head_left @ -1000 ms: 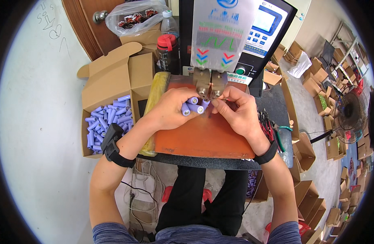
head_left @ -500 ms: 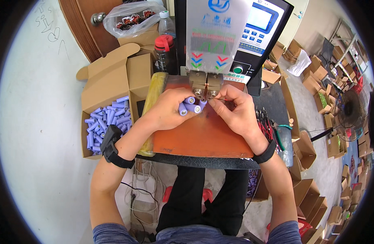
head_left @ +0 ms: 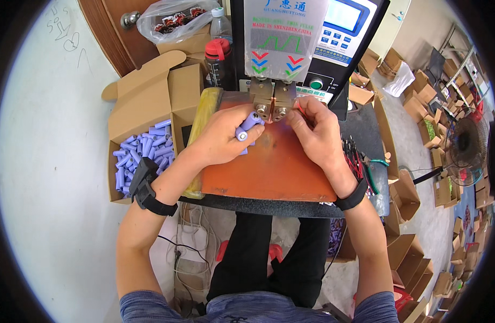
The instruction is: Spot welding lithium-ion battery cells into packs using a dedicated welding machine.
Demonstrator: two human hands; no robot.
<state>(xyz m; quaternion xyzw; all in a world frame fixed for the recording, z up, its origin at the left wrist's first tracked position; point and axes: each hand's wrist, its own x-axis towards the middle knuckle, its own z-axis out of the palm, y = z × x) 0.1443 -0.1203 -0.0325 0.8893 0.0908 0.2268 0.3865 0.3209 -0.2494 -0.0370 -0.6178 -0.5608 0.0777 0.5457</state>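
Observation:
Several purple cylindrical battery cells sit bunched in my left hand, its fingers wrapped round them; the hand hides part of the bunch. They are just left of the two metal electrodes of a spot welder. On the electrodes' right side, my right hand is closed, thumb and forefinger pinched. Something small and reddish shows at those fingertips, too small to name. Below both hands lies an orange-brown mat on the dark table.
An open cardboard box of purple cells stands left, beside a yellow wrapped roll. Red and black wire leads and green-handled pliers lie right. Behind is a red-capped bottle. A fan stands far right.
My left hand has turned and drawn the cells leftward, away from below the electrodes. My right hand has shifted slightly up and right, still pinching.

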